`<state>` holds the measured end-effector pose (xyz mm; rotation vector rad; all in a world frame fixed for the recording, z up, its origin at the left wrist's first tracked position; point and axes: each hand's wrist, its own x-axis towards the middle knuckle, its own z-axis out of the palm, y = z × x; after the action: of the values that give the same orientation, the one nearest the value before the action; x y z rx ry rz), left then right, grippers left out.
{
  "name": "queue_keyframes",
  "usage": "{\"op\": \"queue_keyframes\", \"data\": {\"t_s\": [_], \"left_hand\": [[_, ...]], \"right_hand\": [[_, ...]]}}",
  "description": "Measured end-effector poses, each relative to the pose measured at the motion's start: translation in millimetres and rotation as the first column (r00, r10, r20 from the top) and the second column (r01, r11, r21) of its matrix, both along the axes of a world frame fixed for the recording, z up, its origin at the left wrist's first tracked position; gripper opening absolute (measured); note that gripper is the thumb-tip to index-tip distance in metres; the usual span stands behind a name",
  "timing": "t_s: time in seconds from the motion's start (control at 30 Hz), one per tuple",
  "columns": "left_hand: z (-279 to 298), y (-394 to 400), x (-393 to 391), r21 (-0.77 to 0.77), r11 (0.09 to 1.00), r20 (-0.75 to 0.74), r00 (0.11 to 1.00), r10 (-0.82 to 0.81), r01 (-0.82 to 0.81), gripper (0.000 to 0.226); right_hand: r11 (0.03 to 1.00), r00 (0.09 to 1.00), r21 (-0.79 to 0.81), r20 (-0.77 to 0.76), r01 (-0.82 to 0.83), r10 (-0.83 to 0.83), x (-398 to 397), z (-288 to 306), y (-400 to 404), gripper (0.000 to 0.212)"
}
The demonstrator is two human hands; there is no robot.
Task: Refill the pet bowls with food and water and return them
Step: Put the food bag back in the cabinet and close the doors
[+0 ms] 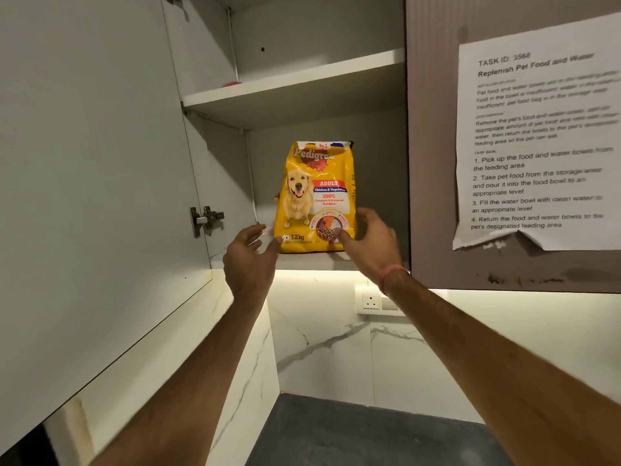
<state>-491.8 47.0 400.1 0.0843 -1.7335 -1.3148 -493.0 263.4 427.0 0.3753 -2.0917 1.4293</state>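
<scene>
Overhead cabinet open, door [100,196] swung left, hinge [206,219] exposed. Yellow dog-food bag [316,200] upright on lower shelf [302,260], near front edge, top torn open and ragged. Upper shelf [295,79] nearly bare; small pink item at back, too little showing to identify.

Left hand [250,255] raised at bag's lower left corner, fingers spread, thumb tip at or just touching the corner. Nothing held. Right hand [368,243] against bag's lower right, thumb laid on the front panel, fingers curled toward the side edge. Contact evident, full clasp not confirmed; looked like a grasp forming, not closed. Orange thread band on right wrist.

Printed task sheet [537,146] taped to neighbouring door at right. Wall socket [371,301] and marble backsplash below; dark countertop [353,432] underneath. No bowls in view.

Step judged: fetching food from storage; pouring and water both outstanding.

Risks noted:
- Both hands low on bag, open top high. Tilted forward during lift-down, kibble likely to spill onto countertop.
- Soft bag, held only at base: could fold or buckle at middle, slip from grip.
- Bag close to shelf lip; one-sided pull could tip it off before left hand secured.
- Overhead reach, arms extended: weak leverage if bag heavy.
</scene>
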Motion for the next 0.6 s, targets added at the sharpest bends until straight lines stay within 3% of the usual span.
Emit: {"op": "queue_keyframes", "data": {"t_s": [0.2, 0.6], "left_hand": [[-8, 6, 41, 0.030, 0.999, 0.017, 1.000, 0.019, -0.019, 0.062], [-20, -5, 167, 0.006, 0.999, 0.011, 0.999, 0.040, -0.040, 0.054]], "right_hand": [[0.997, 0.999, 0.074, -0.050, 0.013, -0.010, 44, 0, -9, 0.064], [0.968, 0.985, 0.244, -0.174, 0.061, -0.018, 167, 30, -45, 0.059]]}}
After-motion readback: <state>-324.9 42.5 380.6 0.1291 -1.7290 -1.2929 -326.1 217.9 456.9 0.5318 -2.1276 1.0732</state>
